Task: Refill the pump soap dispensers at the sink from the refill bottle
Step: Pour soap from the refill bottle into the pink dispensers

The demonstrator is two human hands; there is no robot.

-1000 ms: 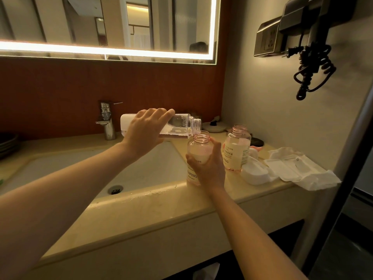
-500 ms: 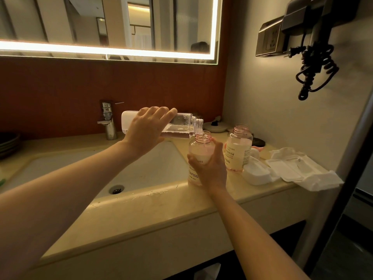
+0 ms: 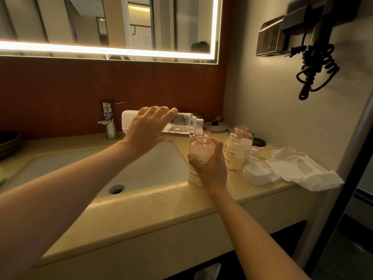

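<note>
My left hand (image 3: 147, 130) grips a clear refill bottle (image 3: 182, 126) held on its side, its open neck over the mouth of a pink-tinted dispenser bottle (image 3: 198, 152). Bubbly liquid lies low along the refill bottle's side. My right hand (image 3: 210, 166) wraps the dispenser bottle, which stands uncapped on the beige counter (image 3: 161, 209) at the sink's right edge. A second uncapped dispenser bottle (image 3: 239, 148) with a cream label stands just right of it, partly filled.
The sink basin (image 3: 141, 170) with a drain lies left of the bottles, a chrome faucet (image 3: 108, 120) behind it. A white lid-like object (image 3: 257, 173) and white packets on tissue (image 3: 302, 170) lie at the right. A hair dryer (image 3: 314, 57) hangs on the wall.
The refill bottle has tipped slightly further and its neck has come closer over the dispenser's mouth. My right hand stays on the dispenser bottle.
</note>
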